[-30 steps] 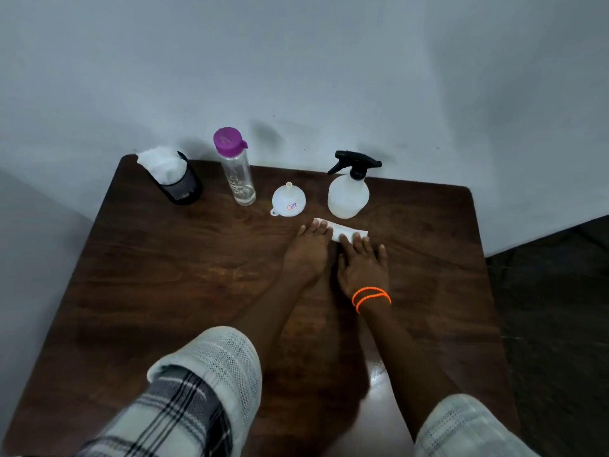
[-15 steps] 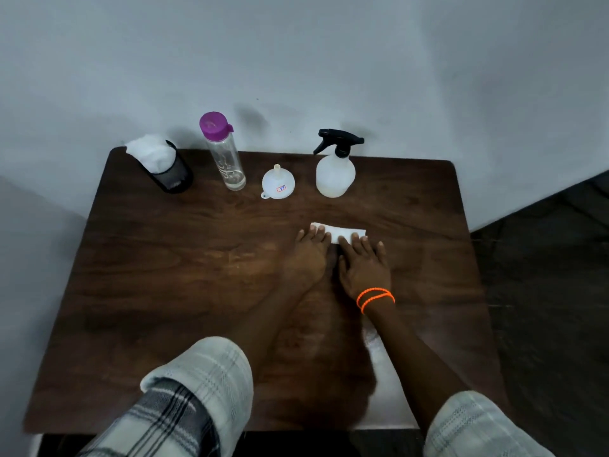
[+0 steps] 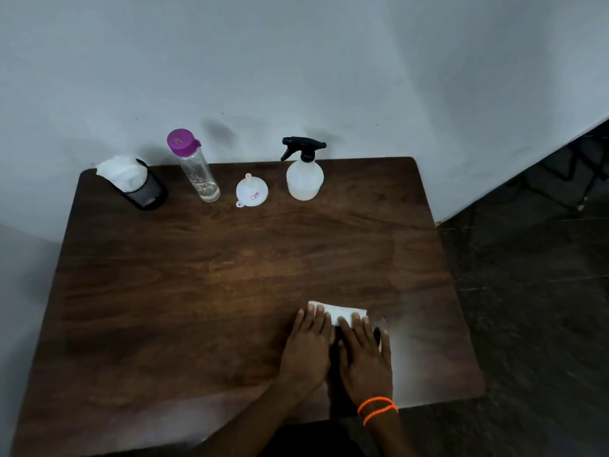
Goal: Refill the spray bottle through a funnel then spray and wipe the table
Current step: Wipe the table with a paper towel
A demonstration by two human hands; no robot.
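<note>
A folded white tissue [image 3: 341, 312] lies flat on the dark wooden table [image 3: 204, 291]. My left hand [image 3: 308, 349] and my right hand [image 3: 364, 356] press on it side by side with straight fingers, covering its near part. At the back of the table stand the white spray bottle with a black trigger head [image 3: 304, 174], a white funnel [image 3: 251, 191] resting mouth down, and a clear water bottle with a purple cap [image 3: 194, 166] holding a little liquid.
A black holder stuffed with white tissues [image 3: 136, 184] stands at the back left corner. A grey wall rises right behind the table. Dark floor lies to the right, and the table's near edge runs just under my wrists.
Both hands have slid the tissue toward the table's near edge, away from the spray bottle and funnel. The camera has pulled back, and the bottles have not moved.
</note>
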